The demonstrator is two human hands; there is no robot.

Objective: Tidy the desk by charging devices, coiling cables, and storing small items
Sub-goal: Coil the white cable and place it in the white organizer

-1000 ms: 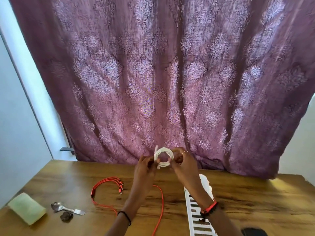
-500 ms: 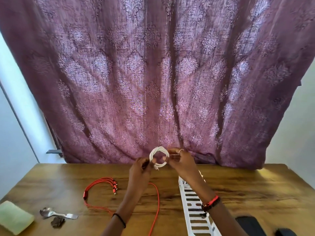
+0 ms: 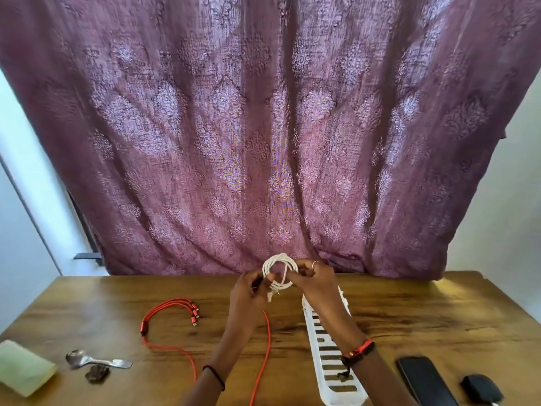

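- Two grips pinch the white cable (image 3: 278, 257), left grip (image 3: 248, 291) and right grip (image 3: 314, 281) on opposite sides, so its loops hold above the table (image 3: 439, 317).
- Nearer you, the red cable (image 3: 145, 328) lies uncoiled.

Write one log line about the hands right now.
step: coiling | white cable: looped, held up | left hand: pinches it | right hand: pinches it | red cable: loose on desk

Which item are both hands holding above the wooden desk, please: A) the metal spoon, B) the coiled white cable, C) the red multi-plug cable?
B: the left hand and the right hand both grip the coiled white cable between them.
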